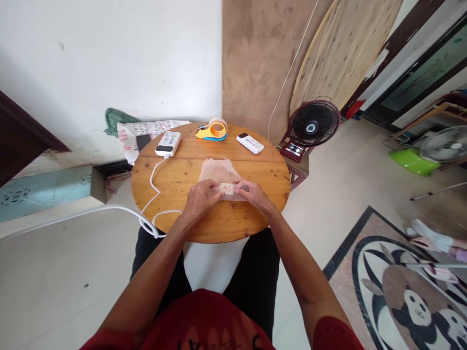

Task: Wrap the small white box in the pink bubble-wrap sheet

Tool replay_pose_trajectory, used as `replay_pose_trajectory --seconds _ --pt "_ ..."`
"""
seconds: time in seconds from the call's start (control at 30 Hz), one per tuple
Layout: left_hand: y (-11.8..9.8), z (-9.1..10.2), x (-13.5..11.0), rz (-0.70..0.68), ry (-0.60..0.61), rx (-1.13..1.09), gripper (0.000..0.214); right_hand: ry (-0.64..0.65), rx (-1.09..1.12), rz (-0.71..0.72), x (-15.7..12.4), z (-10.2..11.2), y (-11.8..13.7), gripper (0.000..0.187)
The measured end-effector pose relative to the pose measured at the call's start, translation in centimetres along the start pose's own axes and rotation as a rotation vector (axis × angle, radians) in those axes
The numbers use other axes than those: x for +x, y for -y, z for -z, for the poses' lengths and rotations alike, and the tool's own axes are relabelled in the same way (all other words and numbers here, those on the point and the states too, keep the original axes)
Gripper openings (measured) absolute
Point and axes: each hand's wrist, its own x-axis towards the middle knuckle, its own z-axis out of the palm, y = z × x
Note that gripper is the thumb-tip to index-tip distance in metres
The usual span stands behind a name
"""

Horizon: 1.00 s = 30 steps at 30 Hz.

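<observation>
On a sheet of thin translucent wrap, possibly bubble wrap (pixel 219 170), lies a small pale rectangular block (pixel 226 188) with faint reddish marks. My left hand (pixel 202 198) is closed at the block's left end, thumb and fingers pinching there. At the opposite end, my right hand (pixel 254 193) pinches the block together with some of the wrap's near edge. What exactly is between the fingertips is partly hidden. Both hands rest low over the near half of the round wooden table (pixel 175 187).
A white power bank (pixel 168 144) with a white cable (pixel 155 182) stands at the back left. Behind the wrap are an orange tape dispenser (pixel 212 130) and a second white power bank (pixel 250 143). A dark red fan (pixel 312 126) stands beyond the table's right edge.
</observation>
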Motion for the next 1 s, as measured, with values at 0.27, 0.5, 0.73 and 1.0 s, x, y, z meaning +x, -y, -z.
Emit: replay_pose_trajectory --seconds 0.27,0.5,0.73,1.0 --pt "-0.2 -1.0 0.7 0.108 0.038 -0.387 0.01 -0.01 0.142 -0.044 0.4 -0.3 0.8 0.017" --pt "-0.4 -2.0 0.6 0.217 -0.018 -0.563 0.012 -0.111 0.169 -0.064 0.3 -1.0 0.7 0.014" --pt "-0.1 -2.5 0.3 0.224 -0.048 -0.615 0.017 -0.172 0.146 -0.051 -0.3 -1.8 0.3 0.016" --pt "-0.3 -2.5 0.1 0.244 -0.058 -0.637 0.017 -0.162 0.183 -0.052 -0.5 -1.9 1.0 0.021"
